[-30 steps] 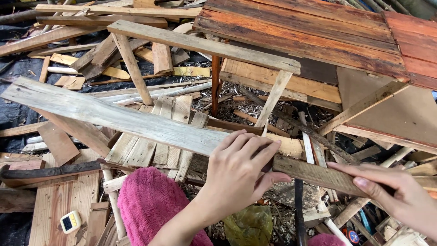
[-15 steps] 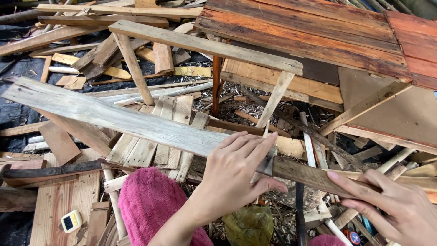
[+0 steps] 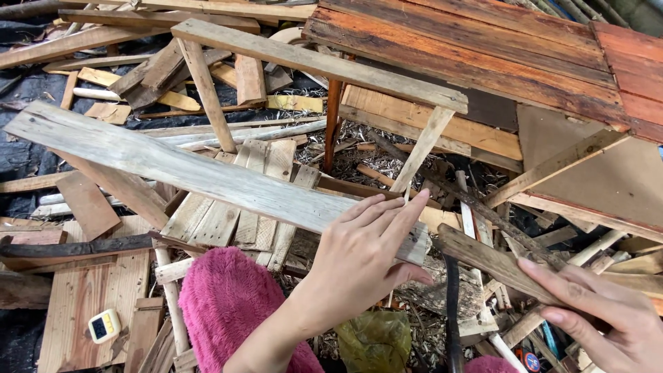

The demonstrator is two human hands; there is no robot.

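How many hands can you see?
2. The left hand lies flat on the long grey plank, mid-picture. The right hand holds a dark stick at the lower right.

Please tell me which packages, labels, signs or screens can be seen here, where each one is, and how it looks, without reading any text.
Small timer: lies on a wooden board at lower left; rounded, white and yellow, with a dark bluish screen.
Round sticker: at the bottom edge, right of centre, among wood scraps; blue and red, partly hidden.
Bag: bottom centre, below the left hand; crumpled, olive green, no label visible.
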